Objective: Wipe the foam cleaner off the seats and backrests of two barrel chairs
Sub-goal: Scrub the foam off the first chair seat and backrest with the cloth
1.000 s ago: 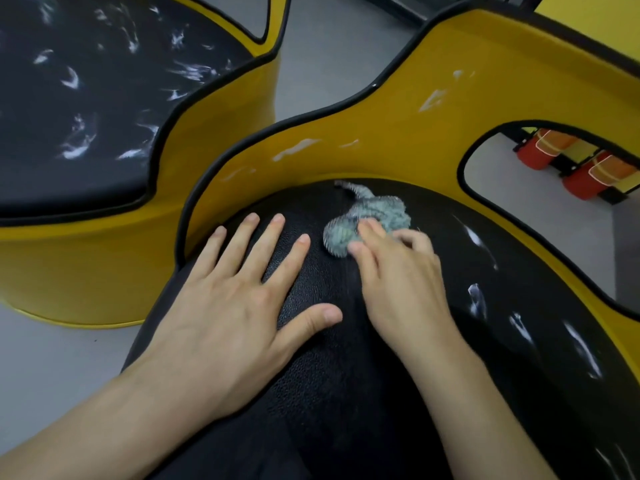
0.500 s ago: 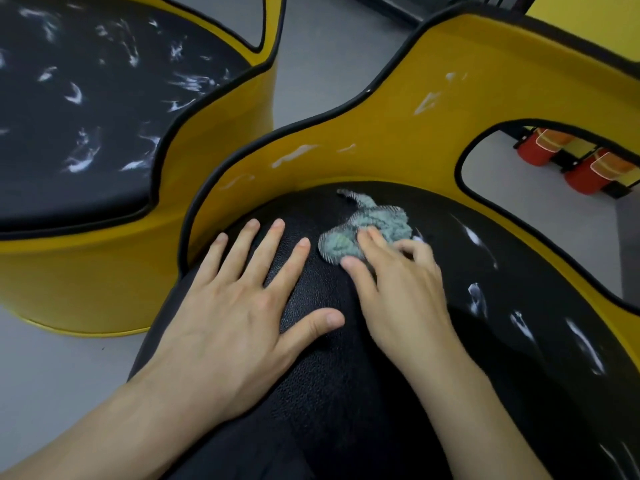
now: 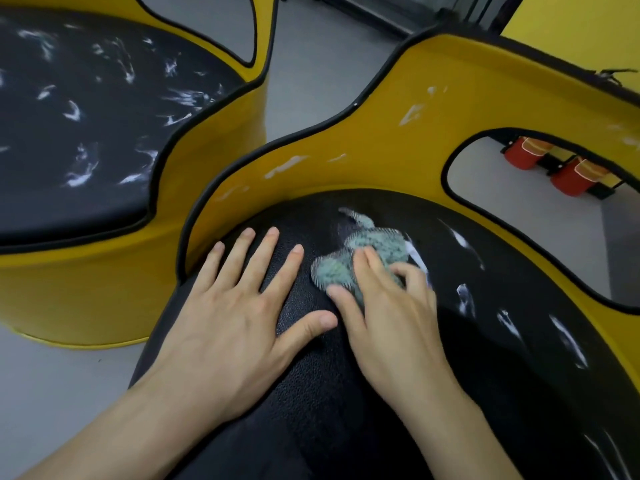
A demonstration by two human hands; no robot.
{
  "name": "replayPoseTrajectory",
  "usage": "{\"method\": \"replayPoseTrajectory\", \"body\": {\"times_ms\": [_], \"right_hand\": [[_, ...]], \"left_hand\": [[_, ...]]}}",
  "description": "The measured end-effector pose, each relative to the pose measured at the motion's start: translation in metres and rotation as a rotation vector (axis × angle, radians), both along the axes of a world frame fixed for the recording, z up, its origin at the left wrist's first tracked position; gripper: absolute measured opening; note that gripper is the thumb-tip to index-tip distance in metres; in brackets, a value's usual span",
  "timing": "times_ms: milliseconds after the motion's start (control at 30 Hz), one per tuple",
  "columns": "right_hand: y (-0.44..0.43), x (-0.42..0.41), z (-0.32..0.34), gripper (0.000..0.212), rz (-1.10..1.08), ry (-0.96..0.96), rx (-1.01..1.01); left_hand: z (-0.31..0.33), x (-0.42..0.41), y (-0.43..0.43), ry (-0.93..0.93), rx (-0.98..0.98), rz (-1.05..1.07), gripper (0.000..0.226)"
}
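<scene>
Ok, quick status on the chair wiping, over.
Left hand flat on near seat, empty. Right hand grips cloth on it. Foam streaks on seat's right side, backrest and far seat. Nothing in the way.

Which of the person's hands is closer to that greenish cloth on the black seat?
Right. The right hand grips the cloth from above; the left hand lies flat on the seat just to the cloth's left.
</scene>
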State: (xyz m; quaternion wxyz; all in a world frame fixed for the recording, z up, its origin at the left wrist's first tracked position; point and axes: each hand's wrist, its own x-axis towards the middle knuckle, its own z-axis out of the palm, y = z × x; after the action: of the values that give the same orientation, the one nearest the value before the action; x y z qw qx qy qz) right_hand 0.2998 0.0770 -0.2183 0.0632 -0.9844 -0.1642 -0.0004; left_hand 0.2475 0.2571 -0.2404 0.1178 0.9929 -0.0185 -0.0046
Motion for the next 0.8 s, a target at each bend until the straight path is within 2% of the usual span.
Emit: {"method": "replayPoseTrajectory", "body": {"times_ms": [167, 433, 567, 667, 800], "right_hand": [[0.013, 0.034, 0.007, 0.07, -0.015, 0.02, -0.024], [-0.012, -0.039, -0.002, 0.059, -0.013, -0.025, -0.055], [0.003, 0.014, -0.002, 0.052, 0.029, -0.037, -0.062], [0.022, 0.067, -0.001, 0.047, -0.018, -0.061, -0.06], [0.023, 0.047, -0.001, 0.041, -0.015, -0.077, -0.056]], "left_hand": [[0.001, 0.0, -0.001, -0.02, -0.008, 0.017, 0.092], [-0.001, 0.001, 0.0, -0.028, -0.001, -0.012, 0.087], [0.0, 0.0, 0.0, -0.014, -0.014, -0.004, 0.089], [0.0, 0.0, 0.0, -0.031, -0.011, 0.015, 0.091], [0.0, 0.0, 0.0, -0.016, 0.014, 0.012, 0.09]]}}
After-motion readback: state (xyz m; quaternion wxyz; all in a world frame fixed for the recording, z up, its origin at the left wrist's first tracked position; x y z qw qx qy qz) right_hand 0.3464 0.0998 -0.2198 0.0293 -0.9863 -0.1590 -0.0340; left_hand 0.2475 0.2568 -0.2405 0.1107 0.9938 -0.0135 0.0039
